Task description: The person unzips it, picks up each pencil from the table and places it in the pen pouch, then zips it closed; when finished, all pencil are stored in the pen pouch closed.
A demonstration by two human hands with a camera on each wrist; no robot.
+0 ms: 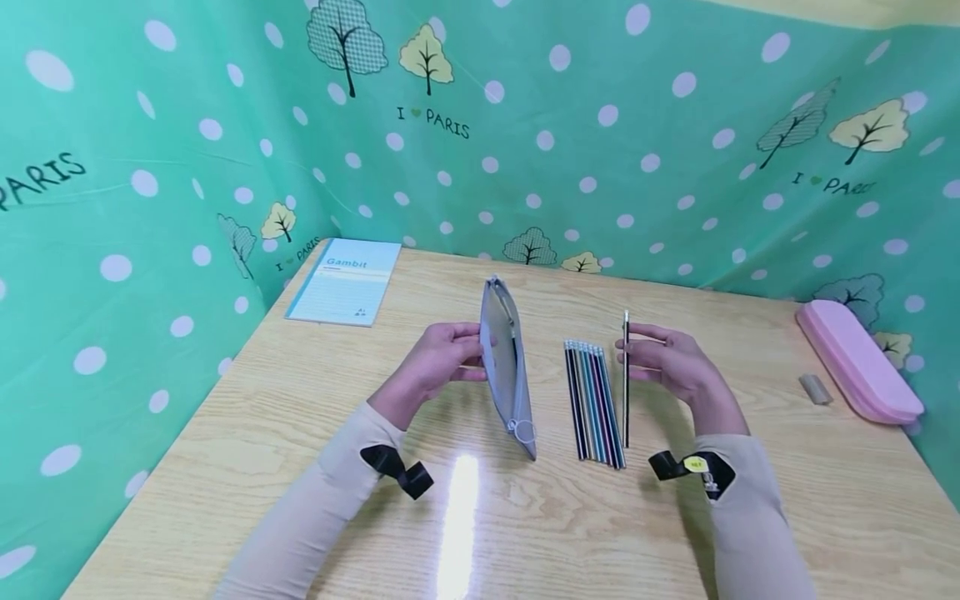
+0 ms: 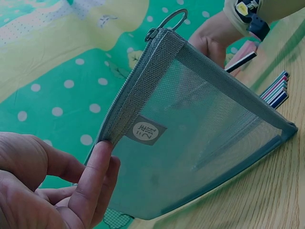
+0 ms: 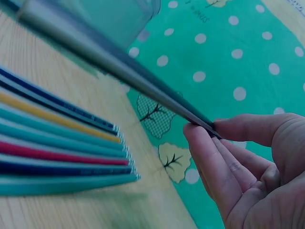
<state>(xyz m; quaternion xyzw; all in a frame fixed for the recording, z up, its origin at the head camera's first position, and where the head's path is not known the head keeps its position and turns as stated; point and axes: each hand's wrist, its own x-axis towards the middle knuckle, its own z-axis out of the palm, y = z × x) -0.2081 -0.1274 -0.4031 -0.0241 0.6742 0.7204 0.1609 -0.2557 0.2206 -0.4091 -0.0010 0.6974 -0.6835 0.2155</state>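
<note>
In the head view my left hand (image 1: 435,360) holds a grey-blue zip pouch (image 1: 498,350) on its edge, its zipped side gaping upward. The left wrist view shows the mesh side of the pouch (image 2: 190,129), a small label (image 2: 145,130) and my fingers at the zip edge. With thumb and fingertips, my right hand (image 1: 675,364) pinches a dark striped pencil (image 1: 626,392) near its upper end. That pencil (image 3: 119,67) slants above the table in the right wrist view. Beside it lies a row of several coloured pencils (image 1: 594,404), between the pouch and my right hand.
A light blue notebook (image 1: 345,282) lies at the back left of the wooden table (image 1: 555,533). To the right are a pink pencil case (image 1: 858,362) and a small grey eraser (image 1: 814,389). A green dotted curtain (image 1: 525,167) hangs behind the table.
</note>
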